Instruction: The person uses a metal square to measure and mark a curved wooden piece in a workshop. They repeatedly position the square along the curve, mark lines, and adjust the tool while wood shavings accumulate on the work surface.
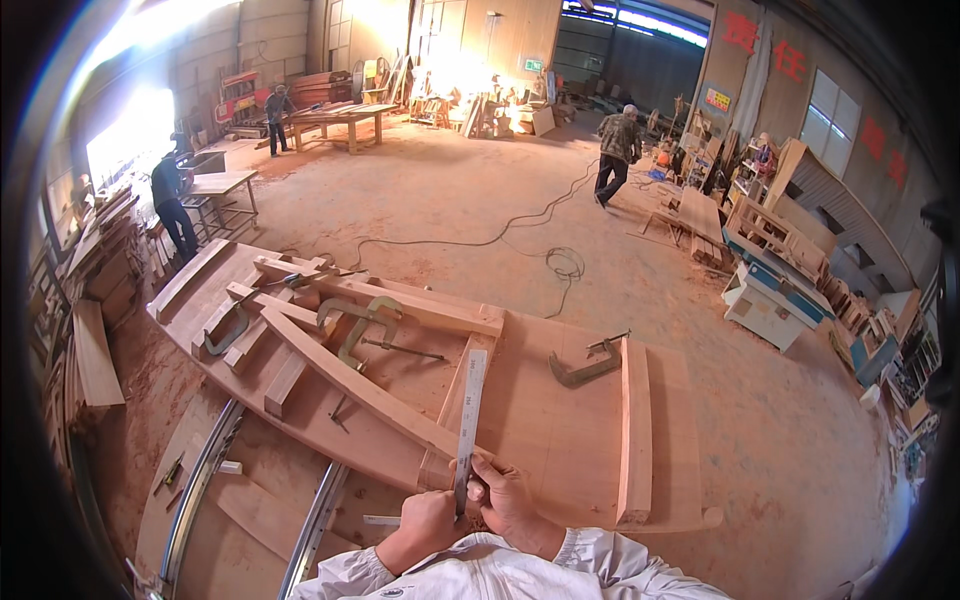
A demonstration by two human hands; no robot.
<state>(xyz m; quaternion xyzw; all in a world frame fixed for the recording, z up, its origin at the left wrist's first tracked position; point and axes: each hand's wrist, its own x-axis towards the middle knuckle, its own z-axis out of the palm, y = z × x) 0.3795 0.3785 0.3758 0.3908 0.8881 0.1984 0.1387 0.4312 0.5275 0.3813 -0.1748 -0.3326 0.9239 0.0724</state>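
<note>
Steel ruler (469,420) is the landmark: long, grey, lying flat on the big wooden worktop (540,430), running from the person's hands away toward the far timber frame. Its near end is gripped by both hands. Left hand (428,522) sits just left of the ruler's near end, fingers curled in a fist against it. Right hand (503,497) is just right of the near end, fingers (478,466) folded narrow over the ruler's edge, pinning it down. Ruler lies along an upright wooden bar (452,412), touching it.

A long diagonal batten (350,378) meets the ruler's near half from the left. Beyond the ruler's far end runs a crosswise beam (420,305). Left of the far end, a green G-clamp (355,325) sits on the frame; further left, a second clamp (228,335). Right of the ruler, a third clamp (585,368) lies loose on the worktop, and just past it a curved plank (634,430) stands on edge. Left of the hands, two curved metal rails (205,480). Well beyond the ruler, sawdust floor (480,200) with a black cable (560,262), a person walking (617,152).
</note>
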